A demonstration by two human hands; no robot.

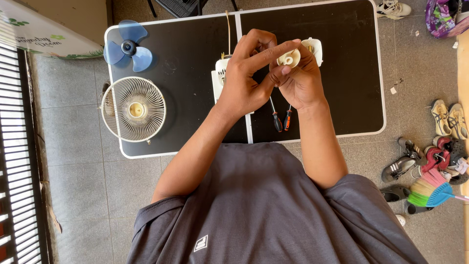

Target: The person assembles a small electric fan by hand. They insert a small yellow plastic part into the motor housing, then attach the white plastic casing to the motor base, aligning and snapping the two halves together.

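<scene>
While hovering above the middle of the black tabletop (185, 63), holding a small cream round fan part (289, 59) up between both hands. Pinching that part with the right hand (299, 83), thumb and fingertips closing on its lower edge, fingers curling tight together. Reaching across from the left hand (244, 80), index finger (273, 53) stretching straight over to touch the part's rim, remaining fingers bending and pressing together behind it.

Resting directly under the hands, partly hidden: a white fan motor housing (218, 78) near the centre seam of the tabletop, and another white piece (314, 49) just beside the right hand toward the far edge. Lying near the front edge, side by side below the wrists: two screwdrivers (282, 120), one with a black handle, one with an orange and black handle. Sitting at the far left corner: a blue fan blade (128, 46). Overhanging the left edge near the front corner: a cream wire fan guard (133, 109).

Scattering over the tiled floor beyond the right edge: several shoes (449, 120) and a colourful small broom (432, 191).
</scene>
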